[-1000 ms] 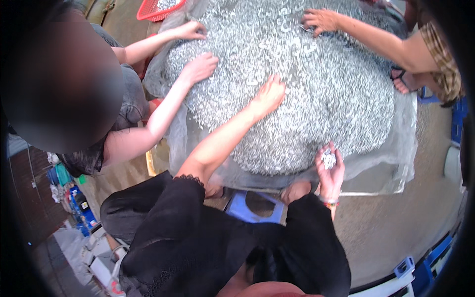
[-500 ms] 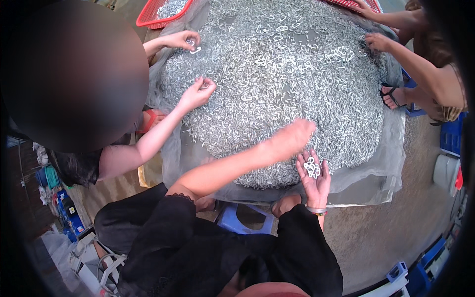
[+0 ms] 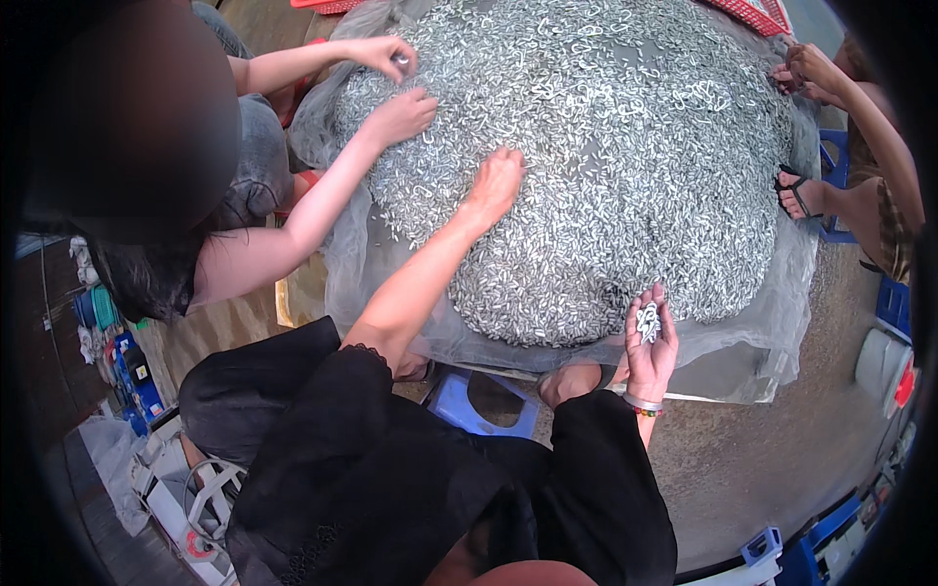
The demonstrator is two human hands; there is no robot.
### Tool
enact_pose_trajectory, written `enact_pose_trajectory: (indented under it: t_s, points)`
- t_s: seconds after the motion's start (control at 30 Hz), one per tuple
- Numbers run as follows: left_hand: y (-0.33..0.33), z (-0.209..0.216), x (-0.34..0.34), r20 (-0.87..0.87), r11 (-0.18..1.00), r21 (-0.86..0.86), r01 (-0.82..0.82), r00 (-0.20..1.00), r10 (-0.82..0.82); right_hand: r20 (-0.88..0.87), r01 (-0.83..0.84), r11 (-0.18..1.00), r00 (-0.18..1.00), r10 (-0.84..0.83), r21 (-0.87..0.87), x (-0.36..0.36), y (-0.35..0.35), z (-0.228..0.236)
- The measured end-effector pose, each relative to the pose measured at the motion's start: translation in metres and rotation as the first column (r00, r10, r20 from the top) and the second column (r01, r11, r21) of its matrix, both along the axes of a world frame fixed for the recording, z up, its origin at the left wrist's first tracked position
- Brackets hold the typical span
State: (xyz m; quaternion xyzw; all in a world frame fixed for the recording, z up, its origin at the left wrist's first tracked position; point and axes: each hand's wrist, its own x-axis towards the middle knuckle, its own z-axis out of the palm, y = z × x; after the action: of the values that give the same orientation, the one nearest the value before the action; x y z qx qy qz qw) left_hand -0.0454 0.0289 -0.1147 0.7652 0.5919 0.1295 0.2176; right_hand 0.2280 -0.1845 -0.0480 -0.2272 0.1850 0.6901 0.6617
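A wide heap of small, slender silvery-white pieces (image 3: 586, 225) that look like tiny fish spreads out before me. Longer, curled white pieces (image 3: 699, 96) lie scattered over it. Far over the heap's left half, my left hand (image 3: 500, 181) has its fingers pinched together at the surface; what is between them is hidden. By the near right edge, my right hand (image 3: 655, 354) is turned palm up and cupped around several curled white pieces (image 3: 648, 322).
Sheer netting (image 3: 772, 342) lies under the heap. At left, a co-worker's two hands (image 3: 403, 115) work over it; another person's hands (image 3: 811, 73) are at far right. A red basket (image 3: 757, 14) stands at the back. Below me is a blue plastic stool (image 3: 469, 405).
My left hand has swung left and farther out from beside my right hand. My right hand has shifted slightly right, its fingers more curled. The co-worker's lower hand at left has moved farther out.
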Motion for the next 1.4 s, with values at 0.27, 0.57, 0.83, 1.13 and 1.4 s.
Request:
enact_pose_trajectory:
  t_s: [0.27,0.57,0.83,1.13,1.4]
  points:
    - [-0.038,0.066,0.066,0.003,0.978,0.107,0.180,0.983,-0.182,0.034,-0.111,0.985,0.993,0.117,-0.134,-0.007,-0.005,0.012]
    - [-0.037,0.049,0.088,0.136,0.972,0.100,0.214,0.965,-0.226,-0.051,-0.133,0.990,0.990,0.135,0.042,-0.006,-0.006,-0.009]
    - [-0.069,0.091,0.122,0.330,0.876,0.081,0.476,0.817,-0.474,-0.074,-0.094,0.993,0.993,0.089,-0.071,-0.014,-0.006,-0.004]
    - [-0.028,0.051,0.029,0.120,0.997,0.047,0.058,0.991,-0.063,-0.126,0.010,1.000,0.992,-0.008,0.016,0.001,-0.002,0.010]
    - [-0.015,0.028,-0.011,0.116,0.998,-0.054,0.024,0.993,-0.017,-0.124,0.038,0.999,0.991,-0.043,-0.038,0.002,-0.003,0.010]
